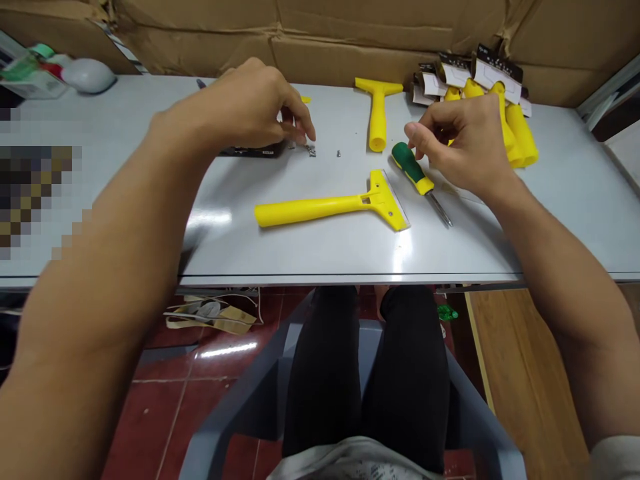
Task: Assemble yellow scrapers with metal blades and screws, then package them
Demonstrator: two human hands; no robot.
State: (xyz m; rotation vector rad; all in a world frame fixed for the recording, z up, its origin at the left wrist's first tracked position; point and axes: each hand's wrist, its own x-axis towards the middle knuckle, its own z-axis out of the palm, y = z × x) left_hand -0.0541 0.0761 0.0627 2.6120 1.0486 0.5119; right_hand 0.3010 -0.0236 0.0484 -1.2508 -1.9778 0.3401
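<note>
Background: brown cardboard (360,33) stands behind; red tiled floor (160,413) shows below.
Far left, a rounded white object (90,75) sits beside a translucent container (37,85). Lower down: grey-blue plastic chair (214,423), wooden board (525,373) at right, small green item (447,312) near the board.

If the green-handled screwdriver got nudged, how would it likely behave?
The screwdriver would probably roll somewhat, as its handle looks rounded and the tabletop smooth. It should feel stiff, given its straight metal shaft. The roll may curve, since the handle is thicker.
</note>
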